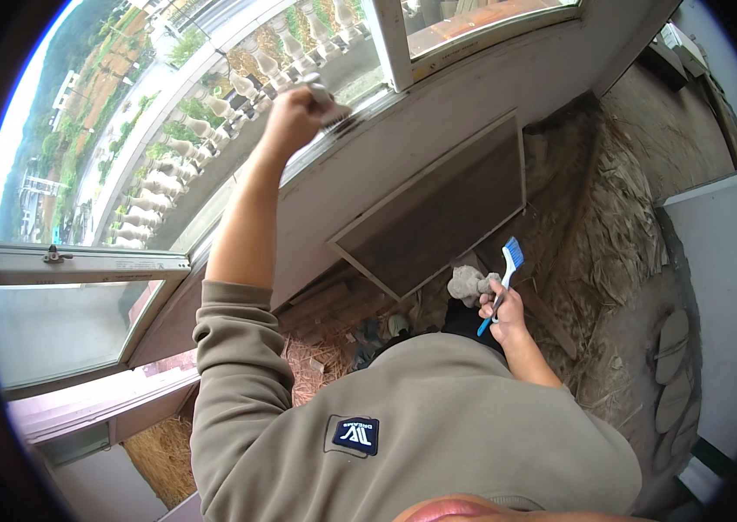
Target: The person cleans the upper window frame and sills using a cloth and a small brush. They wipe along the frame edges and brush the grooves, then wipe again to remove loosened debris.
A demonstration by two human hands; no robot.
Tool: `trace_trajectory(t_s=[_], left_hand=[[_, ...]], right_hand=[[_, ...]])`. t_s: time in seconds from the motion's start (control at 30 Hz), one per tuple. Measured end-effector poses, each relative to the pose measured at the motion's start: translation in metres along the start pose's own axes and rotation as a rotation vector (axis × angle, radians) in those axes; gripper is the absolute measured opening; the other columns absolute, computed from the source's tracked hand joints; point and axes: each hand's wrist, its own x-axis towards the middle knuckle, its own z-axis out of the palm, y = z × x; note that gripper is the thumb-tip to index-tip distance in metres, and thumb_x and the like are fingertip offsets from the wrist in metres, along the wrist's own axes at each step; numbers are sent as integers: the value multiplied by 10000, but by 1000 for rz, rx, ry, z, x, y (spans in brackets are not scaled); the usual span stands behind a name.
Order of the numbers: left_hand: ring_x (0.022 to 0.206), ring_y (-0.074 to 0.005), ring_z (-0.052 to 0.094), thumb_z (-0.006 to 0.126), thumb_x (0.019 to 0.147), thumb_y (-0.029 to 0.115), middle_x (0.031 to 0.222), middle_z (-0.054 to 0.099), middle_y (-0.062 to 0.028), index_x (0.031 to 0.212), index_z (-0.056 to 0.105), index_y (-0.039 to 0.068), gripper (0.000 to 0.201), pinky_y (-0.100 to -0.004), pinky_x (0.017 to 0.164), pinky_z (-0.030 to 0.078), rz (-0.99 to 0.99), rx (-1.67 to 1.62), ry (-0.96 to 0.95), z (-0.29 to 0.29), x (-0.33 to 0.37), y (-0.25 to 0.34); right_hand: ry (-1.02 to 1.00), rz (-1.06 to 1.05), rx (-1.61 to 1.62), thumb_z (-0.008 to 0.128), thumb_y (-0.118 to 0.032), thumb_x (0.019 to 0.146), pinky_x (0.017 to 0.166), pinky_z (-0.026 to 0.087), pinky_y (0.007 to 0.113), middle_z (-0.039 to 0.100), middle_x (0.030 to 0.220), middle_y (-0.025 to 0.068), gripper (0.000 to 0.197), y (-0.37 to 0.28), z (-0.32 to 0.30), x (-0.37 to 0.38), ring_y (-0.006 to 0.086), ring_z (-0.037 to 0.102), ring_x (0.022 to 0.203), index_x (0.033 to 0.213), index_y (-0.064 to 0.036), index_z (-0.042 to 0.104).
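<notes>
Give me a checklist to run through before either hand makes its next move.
1. Right hand grips the blue-and-white brush: ok, fingers closed round the handle.
2. Pale bundle firmly held: cannot tell; it sits against the right hand's fingers, but the grip on it is unclear.
3. Left hand at the window ledge: ok, raised there with a blurred object in its grasp.
4. Blurred object identified: cannot tell, too smeared.
5. Framed panel apart from both hands: ok, it leans below the window.
6. Floor free of loose material: not ok, straw lies there.
</notes>
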Motion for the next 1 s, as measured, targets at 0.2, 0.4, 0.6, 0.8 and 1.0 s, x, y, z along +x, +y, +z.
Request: trace_trajectory(t_s=[0.2, 0.4, 0.6, 0.8, 1.0], left_hand=[[859, -178, 710, 713, 914, 65, 896, 761, -139, 1005, 753, -11, 125, -330, 820, 553, -26, -186, 31, 12, 7, -2], [848, -190, 703, 719, 918, 90, 887, 760, -146, 1022, 755, -9, 148, -347, 810, 551, -95, -131, 38, 10, 7, 7], [845, -200, 708, 699, 954, 138, 892, 752, -150, 1052, 719, -31, 196, -330, 788, 546, -92, -322, 281, -7, -29, 27], [769, -242, 695, 671, 984, 144, 853, 717, -141, 1012, 674, 7, 140, -352, 735, 540, -27, -349, 396, 4, -149, 16], [953, -151, 693, 588, 1039, 48, 957, 738, -97, 1069, 653, -7, 90, -305, 866, 543, -130, -656, 223, 37, -247, 19]], right_hand=[[0, -13, 13, 679, -252, 986, 464, 399, 315, 614, 701, 108, 206, 1, -2, -2, 163, 491, 455, 980, -84, 559], [-8, -21, 26, 683, -259, 979, 474, 396, 317, 624, 703, 103, 200, 4, -4, -3, 167, 495, 461, 980, -92, 573], [-17, -46, -1, 699, -272, 964, 485, 393, 320, 635, 711, 106, 205, 3, 4, -9, 175, 501, 473, 993, -92, 603], [-178, -92, -81, 695, -263, 975, 483, 394, 300, 640, 726, 102, 210, -10, 42, -25, 156, 488, 464, 993, -83, 590], [-416, -69, -116, 683, -256, 984, 518, 403, 286, 653, 792, 113, 217, -14, 102, -50, 136, 496, 487, 1085, -94, 581]])
